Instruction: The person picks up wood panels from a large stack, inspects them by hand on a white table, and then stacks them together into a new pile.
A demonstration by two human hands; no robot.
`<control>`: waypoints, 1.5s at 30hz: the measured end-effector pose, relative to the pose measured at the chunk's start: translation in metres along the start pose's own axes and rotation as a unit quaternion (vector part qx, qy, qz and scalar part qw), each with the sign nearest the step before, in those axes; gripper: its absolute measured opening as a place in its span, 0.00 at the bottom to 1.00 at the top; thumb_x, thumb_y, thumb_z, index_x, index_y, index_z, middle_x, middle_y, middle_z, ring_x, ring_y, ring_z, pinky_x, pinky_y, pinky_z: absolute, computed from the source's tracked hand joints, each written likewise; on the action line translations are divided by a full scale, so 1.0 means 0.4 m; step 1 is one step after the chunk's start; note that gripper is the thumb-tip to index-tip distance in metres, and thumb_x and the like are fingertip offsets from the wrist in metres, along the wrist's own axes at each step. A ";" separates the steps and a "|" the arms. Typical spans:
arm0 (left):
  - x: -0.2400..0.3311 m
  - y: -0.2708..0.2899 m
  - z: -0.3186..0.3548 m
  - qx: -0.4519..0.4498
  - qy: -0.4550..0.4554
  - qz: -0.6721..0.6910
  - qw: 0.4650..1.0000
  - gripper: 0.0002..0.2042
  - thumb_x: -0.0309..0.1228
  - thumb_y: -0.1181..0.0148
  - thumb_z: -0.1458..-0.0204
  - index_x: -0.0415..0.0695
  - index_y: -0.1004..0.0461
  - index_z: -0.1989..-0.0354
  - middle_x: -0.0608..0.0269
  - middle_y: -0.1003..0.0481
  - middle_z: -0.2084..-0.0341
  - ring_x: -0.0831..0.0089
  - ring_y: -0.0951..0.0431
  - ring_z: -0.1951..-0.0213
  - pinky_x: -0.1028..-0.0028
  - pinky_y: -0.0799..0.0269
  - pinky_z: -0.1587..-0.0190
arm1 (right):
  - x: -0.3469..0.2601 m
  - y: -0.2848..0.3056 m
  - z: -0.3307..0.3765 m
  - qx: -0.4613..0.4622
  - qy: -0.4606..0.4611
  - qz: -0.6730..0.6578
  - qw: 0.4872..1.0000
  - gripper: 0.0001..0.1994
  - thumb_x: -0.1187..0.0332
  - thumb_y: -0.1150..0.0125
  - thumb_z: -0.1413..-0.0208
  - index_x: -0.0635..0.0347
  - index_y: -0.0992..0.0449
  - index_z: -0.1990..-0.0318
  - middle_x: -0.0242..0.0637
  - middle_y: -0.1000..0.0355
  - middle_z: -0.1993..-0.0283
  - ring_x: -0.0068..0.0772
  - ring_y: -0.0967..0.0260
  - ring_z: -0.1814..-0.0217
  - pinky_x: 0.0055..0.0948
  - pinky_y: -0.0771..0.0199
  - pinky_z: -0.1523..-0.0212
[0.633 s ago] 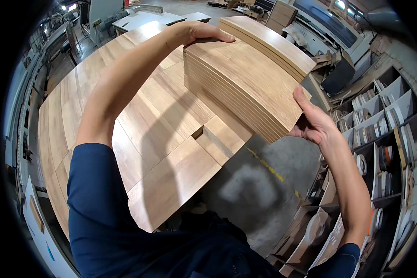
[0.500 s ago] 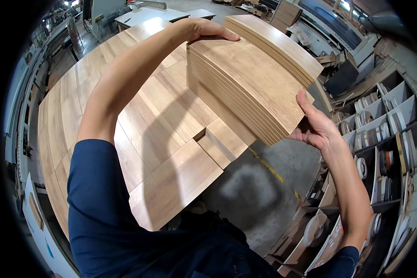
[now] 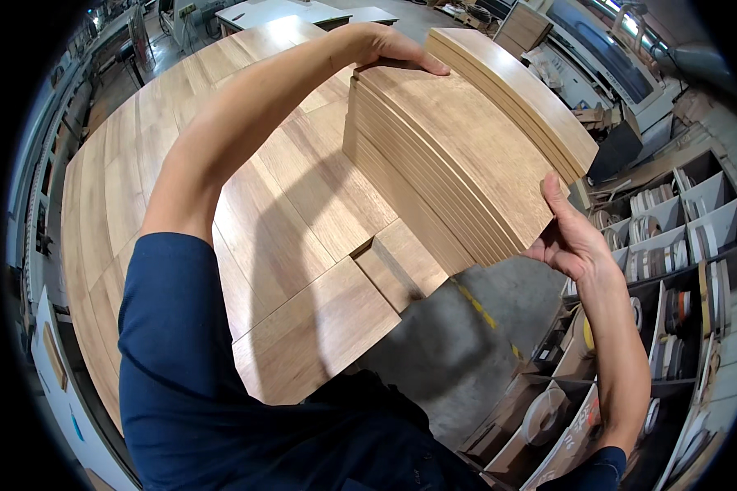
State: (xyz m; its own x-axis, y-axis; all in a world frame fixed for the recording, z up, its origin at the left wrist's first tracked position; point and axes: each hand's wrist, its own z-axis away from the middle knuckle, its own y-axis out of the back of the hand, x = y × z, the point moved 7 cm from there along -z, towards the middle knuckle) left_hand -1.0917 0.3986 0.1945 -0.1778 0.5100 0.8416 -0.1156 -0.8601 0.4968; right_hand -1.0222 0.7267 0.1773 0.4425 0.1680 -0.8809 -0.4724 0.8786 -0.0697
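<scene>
A tall stack of wood-grain boards (image 3: 442, 192) stands on the large light-wood surface, and its top board (image 3: 475, 143) sits slightly out of line with those beneath. My left hand (image 3: 401, 51) is curled over the far-left end of the top board, its fingertips partly hidden. At the near-right end, my right hand (image 3: 577, 241) grips the board with the thumb on top and the fingers below the edge. Behind lies a second stack of boards (image 3: 524, 94) with a paler top. In front of the stack, a small wooden block (image 3: 409, 254) sits beside a recessed gap.
Wood-grain panels (image 3: 319, 315) cover the wide work surface on the left. To the right, a divided rack (image 3: 680, 278) holds several rolls of edge banding. Grey floor (image 3: 467, 368) with a yellow line shows below. White-topped tables (image 3: 287, 12) and a machine (image 3: 606, 49) stand farther back.
The top board has shifted a little relative to the boards below, with both hands still at its ends. The whole view has moved slightly, so the stacks appear farther right.
</scene>
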 end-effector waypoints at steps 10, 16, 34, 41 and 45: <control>-0.001 0.009 0.015 -0.003 -0.027 -0.029 0.999 0.38 0.57 0.31 0.60 0.32 0.26 0.52 0.38 0.27 0.54 0.57 0.23 0.53 0.69 0.27 0.51 | 0.015 -0.019 0.004 -0.021 0.012 -0.073 0.997 0.36 0.46 0.40 0.45 0.66 0.39 0.40 0.49 0.32 0.44 0.45 0.30 0.44 0.50 0.27 0.46; -0.112 0.079 0.013 0.086 -0.076 0.134 0.984 0.43 0.69 0.52 0.51 0.34 0.29 0.47 0.50 0.26 0.58 0.69 0.27 0.61 0.70 0.31 0.56 | 0.123 0.064 0.070 -0.004 0.150 -0.040 0.988 0.31 0.49 0.42 0.42 0.70 0.32 0.45 0.44 0.29 0.47 0.28 0.29 0.51 0.31 0.28 0.46; -0.315 -0.088 0.160 0.131 -0.213 0.211 0.945 0.19 0.38 0.27 0.57 0.38 0.25 0.64 0.61 0.21 0.74 0.76 0.24 0.70 0.76 0.30 0.65 | 0.220 -0.093 0.067 0.277 0.395 0.315 0.817 0.36 0.73 0.32 0.53 0.72 0.43 0.36 0.55 0.34 0.41 0.46 0.33 0.40 0.32 0.31 0.43; -0.315 -0.091 0.152 0.111 -0.205 0.178 0.956 0.18 0.38 0.27 0.58 0.38 0.23 0.65 0.62 0.21 0.74 0.77 0.25 0.70 0.77 0.31 0.65 | 0.234 -0.085 0.055 0.272 0.421 0.269 0.822 0.35 0.76 0.34 0.52 0.75 0.43 0.37 0.56 0.32 0.42 0.42 0.30 0.42 0.31 0.30 0.44; -0.317 -0.090 0.157 0.136 -0.218 0.180 0.950 0.18 0.38 0.26 0.58 0.38 0.23 0.65 0.62 0.21 0.74 0.77 0.25 0.71 0.77 0.31 0.66 | 0.236 -0.094 0.053 0.259 0.435 0.230 0.831 0.34 0.78 0.36 0.51 0.76 0.44 0.37 0.56 0.32 0.43 0.39 0.31 0.42 0.30 0.30 0.43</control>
State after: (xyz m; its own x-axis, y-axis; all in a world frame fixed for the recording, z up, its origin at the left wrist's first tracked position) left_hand -1.0036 0.3644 0.0831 0.2704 0.1817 0.9454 0.1424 -0.9788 0.1474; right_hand -0.9465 0.7191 0.1067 -0.5197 0.3502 -0.7793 0.0521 0.9234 0.3803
